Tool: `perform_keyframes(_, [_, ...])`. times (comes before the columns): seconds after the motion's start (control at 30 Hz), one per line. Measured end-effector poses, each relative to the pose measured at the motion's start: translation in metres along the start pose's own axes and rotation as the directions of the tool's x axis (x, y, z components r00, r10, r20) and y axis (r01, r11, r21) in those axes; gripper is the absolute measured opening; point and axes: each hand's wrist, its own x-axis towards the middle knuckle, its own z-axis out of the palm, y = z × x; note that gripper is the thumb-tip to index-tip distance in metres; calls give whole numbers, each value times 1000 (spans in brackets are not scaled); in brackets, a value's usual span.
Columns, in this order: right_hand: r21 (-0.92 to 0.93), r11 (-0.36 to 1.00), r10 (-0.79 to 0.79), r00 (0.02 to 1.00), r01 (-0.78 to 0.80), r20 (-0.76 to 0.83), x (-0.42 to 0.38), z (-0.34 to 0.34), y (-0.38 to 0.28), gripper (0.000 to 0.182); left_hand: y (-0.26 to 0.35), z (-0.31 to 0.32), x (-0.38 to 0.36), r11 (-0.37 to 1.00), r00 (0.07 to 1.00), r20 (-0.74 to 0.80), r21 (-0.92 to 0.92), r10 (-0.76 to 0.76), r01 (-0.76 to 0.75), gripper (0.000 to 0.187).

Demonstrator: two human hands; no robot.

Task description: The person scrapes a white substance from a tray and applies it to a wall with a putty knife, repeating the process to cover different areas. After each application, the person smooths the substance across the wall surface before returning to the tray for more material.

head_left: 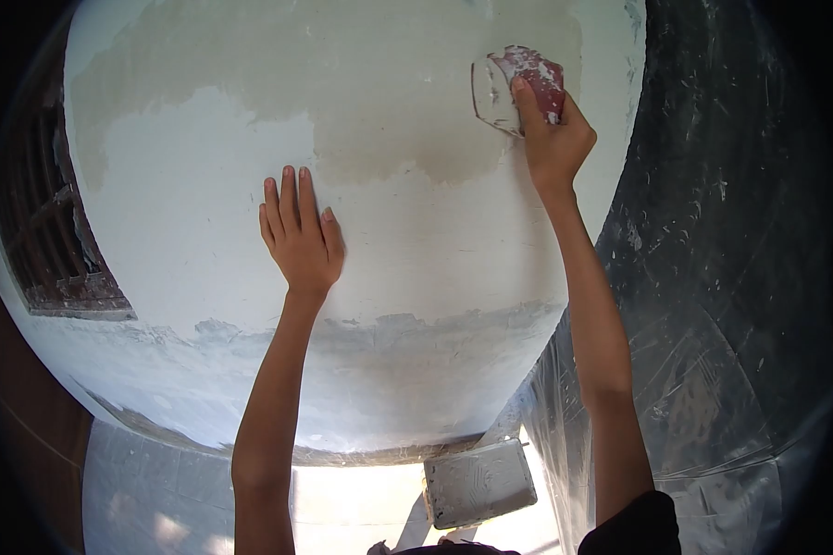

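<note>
Nearest you, at five o'clock, comes one dark sleeve (pixel 634 529), with your two bare forearms reaching up from the lower edge. Your left hand (pixel 303 252), between nine and ten o'clock, lies with its palm to the wall (pixel 426 245), fingers extended, grasping nothing. Your right hand (pixel 557 148), between one and two o'clock, grips one reddish hand tool (pixel 544 81) smeared with white, which is up against the wall at one o'clock; its pale, dark-edged part points toward twelve. The surface looks partway along: the middle is pale and fairly even, while a darker beige patch (pixel 389 111) spreads from eleven to one o'clock and a rough bluish-grey band (pixel 389 342) crosses at six. Those two areas seem to be what is left uneven, though you cannot tell whether the beige is damp or bare. Beyond the hands, between nine and ten o'clock, is one barred opening (pixel 57 217). Lower down and farther off, between five and six, sits one smeared tray (pixel 481 483). Plastic sheeting (pixel 703 407) spreads at four. In all: two hands, one tool, one tray, one opening.
</note>
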Motion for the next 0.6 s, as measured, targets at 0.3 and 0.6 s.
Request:
perform_keyframes(0.3, [296,953,28,994,-60,110,-47,3,-31,24,3,-1,1,1000,1000,3,20,3,-3,53])
perform_keyframes(0.6, [-29,999,39,994,-36,98,-16,-17,15,39,1,0,0,1000,1000,7,5,-12,12,53])
